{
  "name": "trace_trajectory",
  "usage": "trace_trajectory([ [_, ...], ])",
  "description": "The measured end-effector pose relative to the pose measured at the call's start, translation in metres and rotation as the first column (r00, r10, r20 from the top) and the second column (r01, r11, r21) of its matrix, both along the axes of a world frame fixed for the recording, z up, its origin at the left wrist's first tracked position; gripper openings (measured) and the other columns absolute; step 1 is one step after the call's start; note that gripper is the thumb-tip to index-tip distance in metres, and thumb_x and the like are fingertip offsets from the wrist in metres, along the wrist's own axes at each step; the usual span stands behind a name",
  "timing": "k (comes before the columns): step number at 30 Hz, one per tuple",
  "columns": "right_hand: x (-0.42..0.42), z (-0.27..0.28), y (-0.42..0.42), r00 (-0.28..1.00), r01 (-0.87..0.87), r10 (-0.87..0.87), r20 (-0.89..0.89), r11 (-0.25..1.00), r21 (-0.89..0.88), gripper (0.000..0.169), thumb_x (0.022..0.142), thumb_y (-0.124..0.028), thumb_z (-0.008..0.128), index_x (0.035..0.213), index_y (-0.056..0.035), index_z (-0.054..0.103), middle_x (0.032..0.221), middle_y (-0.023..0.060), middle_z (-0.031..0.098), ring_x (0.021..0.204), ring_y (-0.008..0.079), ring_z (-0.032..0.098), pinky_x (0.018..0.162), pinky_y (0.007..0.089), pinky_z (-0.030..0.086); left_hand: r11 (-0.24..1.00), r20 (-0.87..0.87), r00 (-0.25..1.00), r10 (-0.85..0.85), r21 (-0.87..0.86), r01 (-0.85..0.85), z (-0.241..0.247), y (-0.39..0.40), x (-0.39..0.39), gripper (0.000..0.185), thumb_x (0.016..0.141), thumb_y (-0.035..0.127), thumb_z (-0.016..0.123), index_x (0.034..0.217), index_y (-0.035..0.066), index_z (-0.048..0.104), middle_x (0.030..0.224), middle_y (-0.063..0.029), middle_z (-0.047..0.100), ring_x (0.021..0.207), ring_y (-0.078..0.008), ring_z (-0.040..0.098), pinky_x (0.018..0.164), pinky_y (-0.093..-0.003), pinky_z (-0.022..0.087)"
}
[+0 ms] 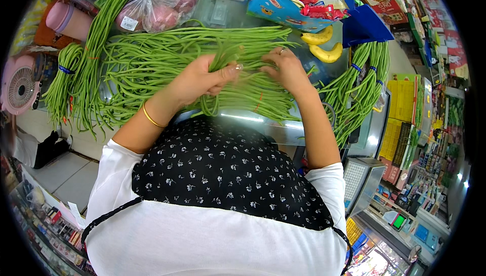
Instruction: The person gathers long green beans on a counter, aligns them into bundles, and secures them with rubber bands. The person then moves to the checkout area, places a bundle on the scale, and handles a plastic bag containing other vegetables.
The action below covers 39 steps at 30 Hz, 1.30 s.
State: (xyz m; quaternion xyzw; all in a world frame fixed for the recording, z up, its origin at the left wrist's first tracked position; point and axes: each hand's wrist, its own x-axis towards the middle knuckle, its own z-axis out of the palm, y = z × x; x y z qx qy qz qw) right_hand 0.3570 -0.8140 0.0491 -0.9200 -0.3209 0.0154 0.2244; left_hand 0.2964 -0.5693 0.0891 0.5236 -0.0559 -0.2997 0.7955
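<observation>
Long green yard-long beans (152,59) lie spread in a wide layer across the glass counter before me. My left hand (210,76) is closed around several beans, their ends rising blurred above my fist and a loop hanging below it. At the right end of the layer, my right hand (283,65) rests with bent fingers over the bean ends; whether it grips any is unclear. Bundles tied with blue bands lie at the left (68,65) and at the right (357,82). A red band (259,100) crosses the beans nearest me.
Behind the beans are a plastic bag of purplish-red produce (163,8), a blue box of wrapped snacks (288,10) and two bananas (326,52). A pink tumbler (68,20) and a pink fan (21,86) stand left. A keyboard (353,179) is at the lower right.
</observation>
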Motion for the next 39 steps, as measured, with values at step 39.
trace_trajectory([
  [39,0.033,-0.028,-0.023,0.944,-0.331,0.319,-0.089,0.923,-0.196,0.026,0.078,-0.023,0.062,0.094,-0.0031,0.059,0.098,0.0161,0.053,0.095,0.0319,0.052,0.082,0.0392,0.043,0.618,0.515,0.762,0.394,0.465,-0.634,0.019,-0.066,-0.043,0.030,0.088,0.034,0.054,0.089,0.005,0.061,0.069,0.0035,0.052,0.061,-0.0053,0.042,0.055,-0.0224,0.038],
])
